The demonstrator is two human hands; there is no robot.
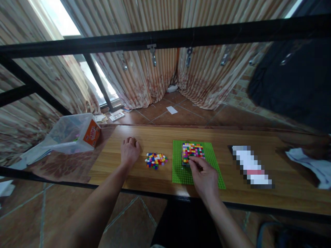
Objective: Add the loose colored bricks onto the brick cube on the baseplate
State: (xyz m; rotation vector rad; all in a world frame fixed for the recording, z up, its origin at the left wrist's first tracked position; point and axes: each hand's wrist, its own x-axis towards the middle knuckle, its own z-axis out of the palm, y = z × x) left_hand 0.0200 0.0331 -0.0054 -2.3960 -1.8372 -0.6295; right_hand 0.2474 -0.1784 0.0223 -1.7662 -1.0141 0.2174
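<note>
My right hand (pixel 205 174) is closed in a pinch at the near side of a block of many-coloured toy bricks (pixel 192 150). Its fingertips meet the block's front edge, and whatever sits between them is too small to make out. Under the block lies a green studded baseplate (pixel 179 174). To the left, my left hand (pixel 130 150) rests on the wooden table with its fingers curled in, and nothing shows in it. Between that hand and the baseplate is a loose pile of small coloured bricks (pixel 156 160).
A blurred-out oblong object (pixel 252 167) lies right of the baseplate, with a white cloth (pixel 310 165) farther right. Left of the wooden table (pixel 155 132) stands a clear plastic bin (pixel 69 132) with an orange label. A black metal bar (pixel 165 37) crosses ahead, before the curtains.
</note>
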